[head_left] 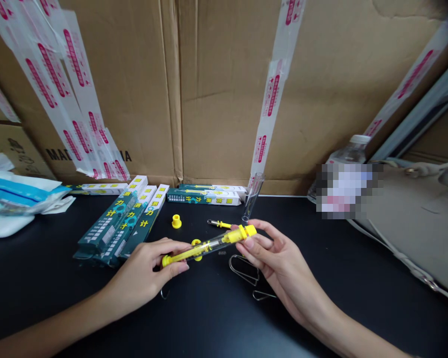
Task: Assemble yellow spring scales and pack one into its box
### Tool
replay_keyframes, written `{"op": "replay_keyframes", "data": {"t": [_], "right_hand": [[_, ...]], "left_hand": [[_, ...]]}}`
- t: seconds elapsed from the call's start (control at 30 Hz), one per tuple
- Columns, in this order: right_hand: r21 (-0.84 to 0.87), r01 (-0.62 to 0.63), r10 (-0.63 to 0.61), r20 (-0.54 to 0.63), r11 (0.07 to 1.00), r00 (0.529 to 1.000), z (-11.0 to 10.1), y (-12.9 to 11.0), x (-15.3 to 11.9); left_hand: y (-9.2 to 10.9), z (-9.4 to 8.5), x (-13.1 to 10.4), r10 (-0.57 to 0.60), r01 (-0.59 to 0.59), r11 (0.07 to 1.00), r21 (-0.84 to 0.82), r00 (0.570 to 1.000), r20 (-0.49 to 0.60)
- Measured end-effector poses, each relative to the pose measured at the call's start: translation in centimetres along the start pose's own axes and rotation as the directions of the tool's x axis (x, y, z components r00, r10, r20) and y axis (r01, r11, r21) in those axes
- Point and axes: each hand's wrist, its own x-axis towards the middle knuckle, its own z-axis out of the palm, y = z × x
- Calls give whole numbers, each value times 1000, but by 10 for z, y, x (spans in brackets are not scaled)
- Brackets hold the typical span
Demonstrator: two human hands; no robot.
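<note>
A tubular spring scale (209, 245) with a clear barrel and yellow ends is held level above the black table, its right end tilted slightly up. My left hand (144, 268) grips its left end between thumb and fingers. At the yellow cap on the other end, my right hand (274, 248) pinches with thumb and fingers. Below and behind it lie a yellow collar (176, 222), a second yellow ring (196, 243) partly hidden by the barrel, a small yellow rod with a spring (219, 223), and a bent wire loop (243, 271). A smaller wire piece (263, 295) rests nearer me.
Several green-and-white boxes (123, 219) are stacked at left, more boxes (205, 195) lie along the cardboard wall (224, 89). A clear tube (253, 196) leans behind my right hand. A bottle (354, 149) and grey bag (414, 223) stand right; blue-white packaging (18, 199) lies left.
</note>
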Motion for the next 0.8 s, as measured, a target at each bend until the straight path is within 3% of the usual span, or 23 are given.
{"op": "replay_keyframes", "data": {"t": [0.27, 0.8], "right_hand": [[-29, -1, 2, 28, 1000, 1000, -2, 0, 1], [-54, 18, -19, -23, 998, 1000, 2, 0, -1]], "left_hand": [[0, 0, -1, -1, 1, 1000, -5, 1000, -1], [1, 0, -2, 10, -10, 1000, -11, 1000, -11]]}}
